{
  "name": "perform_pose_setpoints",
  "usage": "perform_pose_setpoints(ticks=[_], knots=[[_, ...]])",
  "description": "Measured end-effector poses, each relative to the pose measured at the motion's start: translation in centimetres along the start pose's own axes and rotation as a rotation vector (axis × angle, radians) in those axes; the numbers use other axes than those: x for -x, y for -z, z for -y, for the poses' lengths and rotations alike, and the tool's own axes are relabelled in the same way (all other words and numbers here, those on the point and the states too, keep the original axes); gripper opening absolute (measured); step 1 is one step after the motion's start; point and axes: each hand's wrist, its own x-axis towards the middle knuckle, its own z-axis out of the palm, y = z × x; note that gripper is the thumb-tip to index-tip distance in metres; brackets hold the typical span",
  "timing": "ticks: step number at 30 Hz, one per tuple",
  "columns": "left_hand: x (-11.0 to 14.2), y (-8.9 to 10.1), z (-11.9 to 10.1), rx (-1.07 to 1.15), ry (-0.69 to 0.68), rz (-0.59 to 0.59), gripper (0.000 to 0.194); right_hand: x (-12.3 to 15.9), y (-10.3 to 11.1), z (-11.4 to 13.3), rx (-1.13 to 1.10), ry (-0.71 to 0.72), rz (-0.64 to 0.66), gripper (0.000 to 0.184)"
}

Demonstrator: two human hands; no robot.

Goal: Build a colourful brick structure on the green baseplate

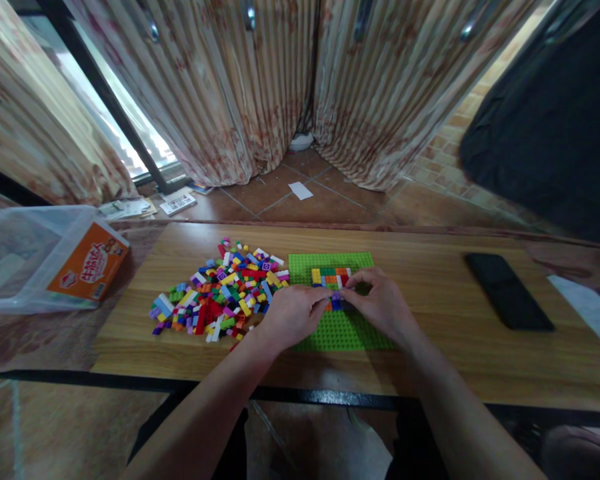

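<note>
A wood-grain desk (445,360) spans the frame; a clear bin (25,233), contents indistinct, occupies the left. At centre, over the green baseplate (340,333), left hand (294,313) and right hand (381,301) meet at a purple brick (336,295); pinching cannot be confirmed. Square alignment and even pressure should seat it.

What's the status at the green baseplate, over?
Left hand, right hand close together at purple brick. Multicolored brick block on green baseplate. Loose brick pile by its left edge; nothing visibly blocking.

"牛筋达人" on orange label (90,262) of clear plastic bin (45,217), smaller print illegible
</note>
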Motion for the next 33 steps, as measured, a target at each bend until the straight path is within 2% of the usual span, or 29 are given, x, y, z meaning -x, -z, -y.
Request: perform_pose_setpoints(ticks=[8, 17, 24, 28, 31, 33], knots=[[0.1, -0.1, -1.9, -0.271, -0.015, 0.079, 0.028, -0.3, -0.1, 0.1, 0.012, -0.066, 0.031, 0.011], [0.5, -1.8, -3.7, -0.51, -0.064, 0.102, 0.035, -0.5, 0.0, 0.6, 0.026, -0.085, 0.089, 0.01], [1.0, -2.4, -3.3, -0.411, -0.029, 0.012, 0.029, -0.4, 0.2, -0.9, 0.022, 0.0, 0.104, 0.02], [0.8, -1.8, -3.1, -0.292, 0.002, -0.018, 0.019, -0.5, 0.4, -1.8, -0.02, 0.037, 0.104, 0.029], [0.4, -0.4, -2.4, -0.218, 0.048, -0.081, 0.021, -0.2, 0.3, -1.0, -0.053, 0.017, -0.034, 0.03], [0.2, 1.0, -1.4, -0.153, 0.108, -0.161, 0.025, 0.3, 0.1, 0.2, -0.059, 0.055, -0.144, 0.026]])
